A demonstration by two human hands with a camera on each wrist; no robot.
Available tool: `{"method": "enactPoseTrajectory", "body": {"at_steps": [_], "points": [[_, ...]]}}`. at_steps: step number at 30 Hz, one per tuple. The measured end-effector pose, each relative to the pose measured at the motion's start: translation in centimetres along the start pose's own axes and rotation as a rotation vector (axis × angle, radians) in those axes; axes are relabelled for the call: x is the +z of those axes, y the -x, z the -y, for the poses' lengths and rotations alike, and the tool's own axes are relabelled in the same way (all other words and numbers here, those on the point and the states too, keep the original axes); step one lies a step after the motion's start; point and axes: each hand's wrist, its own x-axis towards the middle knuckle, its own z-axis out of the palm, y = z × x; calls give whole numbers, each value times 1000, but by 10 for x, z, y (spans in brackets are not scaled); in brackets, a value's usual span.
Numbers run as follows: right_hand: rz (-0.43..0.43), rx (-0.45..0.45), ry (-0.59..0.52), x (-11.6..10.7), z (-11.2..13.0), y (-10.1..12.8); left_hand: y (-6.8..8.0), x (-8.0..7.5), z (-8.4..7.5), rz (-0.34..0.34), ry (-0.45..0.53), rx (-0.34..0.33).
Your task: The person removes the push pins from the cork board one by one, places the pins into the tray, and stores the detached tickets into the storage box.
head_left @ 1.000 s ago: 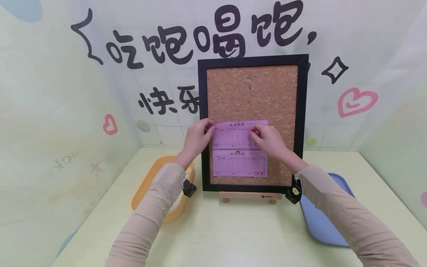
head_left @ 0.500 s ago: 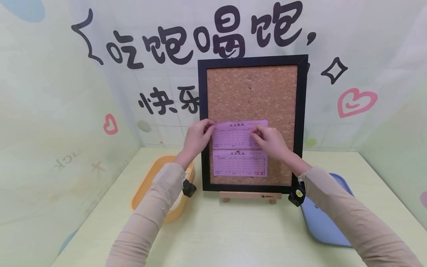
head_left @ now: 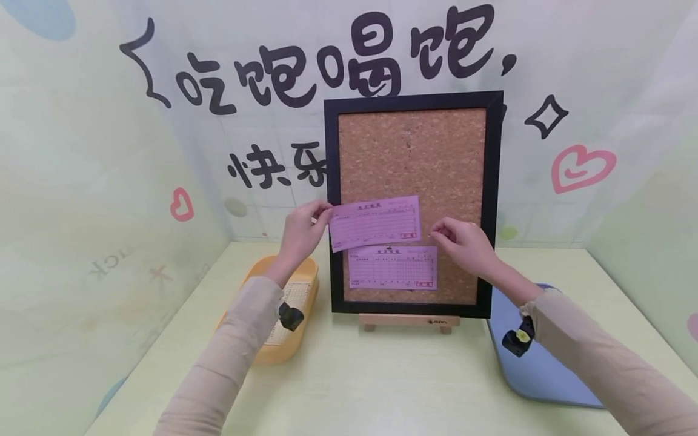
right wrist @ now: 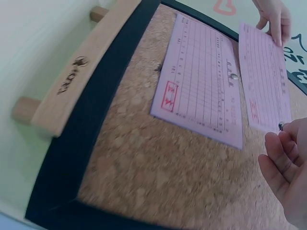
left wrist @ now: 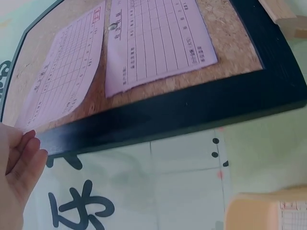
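Note:
A black-framed cork board (head_left: 411, 151) stands on a small wooden easel (head_left: 406, 321). My left hand (head_left: 325, 212) pinches the left end of a pink slip (head_left: 375, 222), which hangs free and tilted in front of the board. A second pink slip (head_left: 392, 267) stays fixed lower on the cork by a pushpin (head_left: 388, 247). My right hand (head_left: 437, 232) hovers off the free slip's right end, its fingertips pinched on a small pin (right wrist: 281, 126). The left wrist view shows the held slip (left wrist: 62, 81) beside the pinned one (left wrist: 153, 43).
A yellow tray (head_left: 245, 284) holding a printed sheet sits on the table left of the board. A blue tray (head_left: 545, 375) lies to the right. Decorated walls close in on the left, back and right sides.
The upper slip has come off the cork and shifted left and tilted with my left hand. My right hand has drawn away to the right and down with the pin.

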Motion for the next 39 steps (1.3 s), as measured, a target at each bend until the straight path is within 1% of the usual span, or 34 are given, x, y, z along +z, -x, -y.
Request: {"method": "enactPoseTrajectory", "body": {"at_steps": [6,12,17,25,29,35,39], "points": [[-8,0,20,-8,-12,15,12,-14,12,-5,3,-66],[-18,-6,42,-19,-22,29,26,-29,26,-21,20,-107],[-1,37,61,-28,-30,44,39,-43,37,-37,15,-147],[12,79,80,-37,-43,65,64,-62,51,-97,24,-218],[23,116,80,-38,-48,77,76,-72,58,-121,43,-235],[44,152,84,-41,-55,89,95,-83,71,-157,39,-246],[50,183,89,-41,-59,96,106,-88,77,-161,46,-253]]}}
